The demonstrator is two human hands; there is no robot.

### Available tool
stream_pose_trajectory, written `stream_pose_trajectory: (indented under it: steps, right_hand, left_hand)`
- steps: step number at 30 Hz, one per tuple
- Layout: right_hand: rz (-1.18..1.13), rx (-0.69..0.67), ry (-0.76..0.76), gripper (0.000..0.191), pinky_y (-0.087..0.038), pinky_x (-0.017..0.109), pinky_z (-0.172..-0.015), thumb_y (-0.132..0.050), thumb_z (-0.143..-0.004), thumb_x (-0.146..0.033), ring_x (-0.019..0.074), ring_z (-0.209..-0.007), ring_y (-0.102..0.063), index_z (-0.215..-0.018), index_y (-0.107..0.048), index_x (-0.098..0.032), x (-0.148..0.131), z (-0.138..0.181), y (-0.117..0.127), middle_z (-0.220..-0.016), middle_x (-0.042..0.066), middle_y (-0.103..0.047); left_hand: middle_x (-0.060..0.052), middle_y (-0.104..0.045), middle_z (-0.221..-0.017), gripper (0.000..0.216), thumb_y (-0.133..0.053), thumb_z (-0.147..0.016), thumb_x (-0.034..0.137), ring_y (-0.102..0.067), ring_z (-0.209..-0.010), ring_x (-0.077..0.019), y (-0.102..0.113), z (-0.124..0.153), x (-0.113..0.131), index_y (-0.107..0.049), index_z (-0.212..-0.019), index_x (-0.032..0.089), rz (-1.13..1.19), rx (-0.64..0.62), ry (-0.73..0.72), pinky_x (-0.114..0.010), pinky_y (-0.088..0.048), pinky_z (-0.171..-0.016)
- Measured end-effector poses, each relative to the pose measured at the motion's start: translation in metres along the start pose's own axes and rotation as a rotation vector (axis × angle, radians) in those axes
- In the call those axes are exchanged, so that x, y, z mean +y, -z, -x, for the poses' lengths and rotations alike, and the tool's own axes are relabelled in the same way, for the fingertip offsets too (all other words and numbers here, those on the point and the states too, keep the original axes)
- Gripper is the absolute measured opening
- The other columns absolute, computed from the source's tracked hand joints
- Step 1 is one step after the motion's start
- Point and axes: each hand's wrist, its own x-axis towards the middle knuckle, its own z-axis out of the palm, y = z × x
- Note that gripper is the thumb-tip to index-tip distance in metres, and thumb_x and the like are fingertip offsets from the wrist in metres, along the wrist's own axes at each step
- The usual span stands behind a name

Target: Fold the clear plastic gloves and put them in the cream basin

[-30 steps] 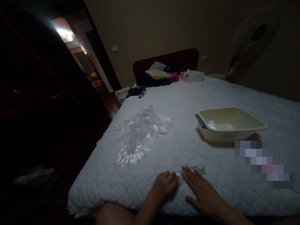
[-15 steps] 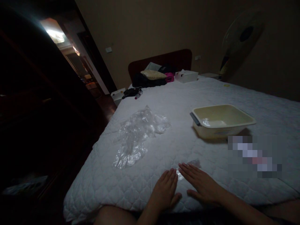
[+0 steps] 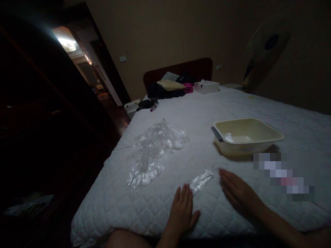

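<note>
A narrow, folded strip of clear plastic bag (image 3: 201, 181) lies on the white quilted bed cover (image 3: 108, 199) near the front edge. My left hand (image 3: 183, 206) rests flat on the cover, fingers extended, its fingertips at the strip's lower left end. Just past the strip's upper right end is my right hand (image 3: 236, 189), fingers stretched out and holding nothing. To the left, several crumpled clear plastic bags (image 3: 157, 141) are spread in a heap, away from both hands.
A cream plastic basin (image 3: 248, 148) with a grey handle stands beyond my right hand. Below it is a blurred-out item (image 3: 284, 175). Toward the headboard (image 3: 178, 70) are a cushion (image 3: 170, 85), dark clothes and a white box (image 3: 207, 87). A fan (image 3: 270, 43) stands at the right wall.
My right hand has moved right and away from the left one, uncovering the plastic strip between them. The left hand has stayed almost in place. The view has shifted slightly.
</note>
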Motion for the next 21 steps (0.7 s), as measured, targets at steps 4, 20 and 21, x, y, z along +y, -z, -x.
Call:
stream_pose_trajectory:
  steps: [4, 20, 21]
  right_hand:
    - [-0.12, 0.01, 0.142, 0.041, -0.049, 0.039, -0.088, -0.043, -0.085, -0.017, 0.023, -0.105, -0.057, -0.125, -0.049, -0.017, -0.047, -0.02, -0.007, -0.115, 0.013, -0.061]
    - [-0.262, -0.036, 0.099, 0.04, -0.047, 0.042, -0.089, -0.043, -0.078, -0.007, 0.0216, -0.104, -0.057, -0.112, -0.059, -0.022, -0.043, -0.021, -0.048, -0.114, 0.008, -0.062]
    - [-0.273, -0.039, 0.116, 0.041, -0.046, 0.043, -0.089, -0.043, -0.077, -0.006, 0.0215, -0.105, -0.057, -0.111, -0.059, -0.022, -0.043, -0.022, -0.046, -0.113, 0.008, -0.063]
  left_hand:
    - [-0.016, -0.046, -0.131, 0.058, -0.042, -0.085, 0.049, -0.034, -0.127, -0.0304, -0.009, -0.003, 0.008, -0.047, -0.125, 0.007, -0.027, 0.076, 0.091, -0.045, -0.031, -0.101]
    - [-0.011, -0.066, -0.101, 0.023, -0.04, -0.087, 0.009, -0.06, -0.097, -0.0216, 0.028, -0.019, -0.026, -0.057, -0.102, 0.013, 0.155, 0.382, -0.025, -0.036, -0.052, -0.076]
    - [-0.011, -0.065, -0.103, 0.022, -0.04, -0.088, 0.01, -0.059, -0.1, -0.0214, 0.026, -0.021, -0.028, -0.057, -0.103, 0.012, 0.151, 0.371, -0.052, -0.035, -0.052, -0.077]
